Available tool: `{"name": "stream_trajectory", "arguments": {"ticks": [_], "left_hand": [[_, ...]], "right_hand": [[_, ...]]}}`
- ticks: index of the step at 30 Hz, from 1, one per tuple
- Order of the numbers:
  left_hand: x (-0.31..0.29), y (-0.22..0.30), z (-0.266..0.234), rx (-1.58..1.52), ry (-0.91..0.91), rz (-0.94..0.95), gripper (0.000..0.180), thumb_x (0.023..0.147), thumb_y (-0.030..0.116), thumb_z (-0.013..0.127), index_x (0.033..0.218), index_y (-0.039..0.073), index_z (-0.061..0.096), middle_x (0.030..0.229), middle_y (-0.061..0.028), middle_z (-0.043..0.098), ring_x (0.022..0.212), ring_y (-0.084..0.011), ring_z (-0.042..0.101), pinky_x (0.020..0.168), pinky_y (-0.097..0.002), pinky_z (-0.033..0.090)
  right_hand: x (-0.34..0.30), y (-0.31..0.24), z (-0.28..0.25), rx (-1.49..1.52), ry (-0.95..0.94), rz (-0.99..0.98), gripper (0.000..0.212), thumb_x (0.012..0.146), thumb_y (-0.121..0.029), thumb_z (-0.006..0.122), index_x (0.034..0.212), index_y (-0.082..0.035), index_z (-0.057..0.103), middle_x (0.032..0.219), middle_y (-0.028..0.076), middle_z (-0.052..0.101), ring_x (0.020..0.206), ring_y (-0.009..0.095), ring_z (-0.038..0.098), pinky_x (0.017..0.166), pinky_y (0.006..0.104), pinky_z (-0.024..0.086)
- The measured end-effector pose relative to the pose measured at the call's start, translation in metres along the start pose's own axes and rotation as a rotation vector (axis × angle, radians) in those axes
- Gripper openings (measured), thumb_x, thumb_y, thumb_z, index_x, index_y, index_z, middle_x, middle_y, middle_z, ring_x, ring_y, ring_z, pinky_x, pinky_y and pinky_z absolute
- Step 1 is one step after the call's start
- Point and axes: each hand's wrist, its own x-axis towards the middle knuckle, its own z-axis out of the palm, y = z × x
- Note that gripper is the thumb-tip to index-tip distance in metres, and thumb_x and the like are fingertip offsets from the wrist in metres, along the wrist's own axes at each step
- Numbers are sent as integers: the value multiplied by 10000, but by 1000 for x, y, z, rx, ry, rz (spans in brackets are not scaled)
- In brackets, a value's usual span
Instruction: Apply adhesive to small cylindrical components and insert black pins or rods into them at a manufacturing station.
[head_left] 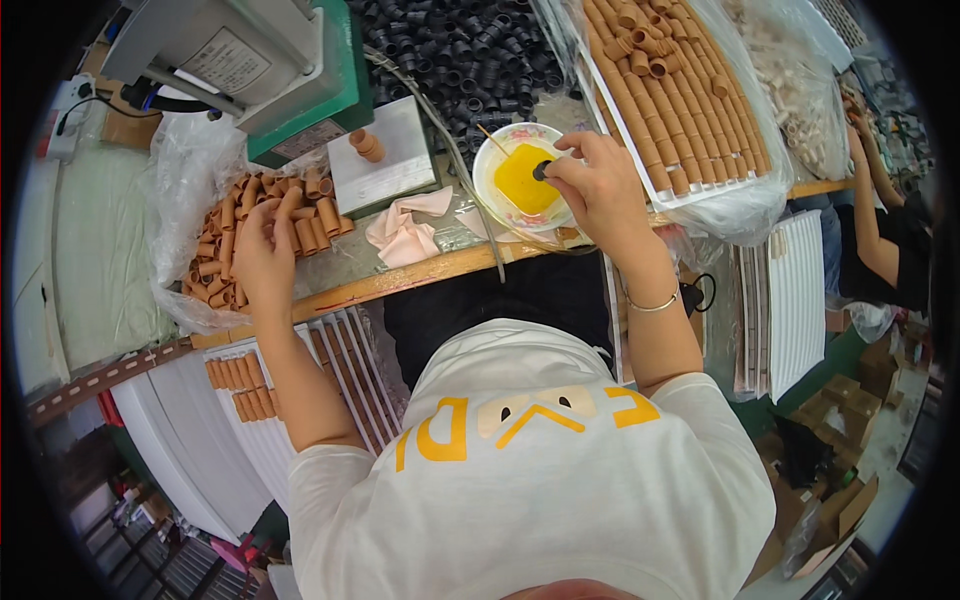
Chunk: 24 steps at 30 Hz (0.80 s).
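Note:
My right hand (598, 190) pinches a small black ring-like part (543, 171) above a white flower-patterned bowl (484, 176). Yellow liquid (527, 186) lies in the bowl, and a thin wooden stick (490, 138) leans on its rim. At the left, my left hand (265, 250) is at the edge of a heap of short brown tubes (215, 262). Its fingers are closed around one brown tube (291, 203), partly hidden by them. Another brown piece (367, 146) stands on the metal plate (385, 180) of a green-and-grey press (345, 90).
A pink cloth (408, 232) lies between the heap and the bowl. Black fittings (465, 60) are piled behind. A tray of brown tubes (680, 110) stands at right, a cable (455, 155) crossing the bench. Racks (785, 300) stand below; another person's arm (875, 225) shows far right.

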Motion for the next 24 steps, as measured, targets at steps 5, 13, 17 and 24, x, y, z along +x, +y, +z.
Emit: {"name": "stream_trajectory", "arguments": {"ticks": [5,13,17,24], "left_hand": [[-22,54,18,-1024,-305,-260,256,981,162,551,1204,45,593,975,-48,683,742,-65,607,597,-167,441],[-31,110,71,-1417,-692,-331,282,981,148,559,1225,7,576,943,-70,666,643,-37,536,555,-145,416],[-28,128,82,-1417,-749,-286,278,976,123,562,1227,4,574,966,-63,666,698,-44,568,574,-150,440],[-34,143,94,-1396,-659,-299,282,969,98,568,1230,-8,574,1052,-61,660,904,-92,639,613,-161,481]], "right_hand": [[-7,7,9,-123,-138,-69,97,721,-89,690,812,-120,701,1037,46,614,992,220,548,808,380,385],[12,-29,-20,541,166,30,179,741,30,731,899,-33,677,1080,136,595,1023,256,575,836,323,457],[14,-31,-21,486,187,-12,136,741,-74,742,853,-82,666,1054,82,611,975,263,567,811,367,408],[15,-14,-29,349,125,-5,164,733,-74,755,879,-74,680,1060,81,630,956,259,590,851,364,439]]}}
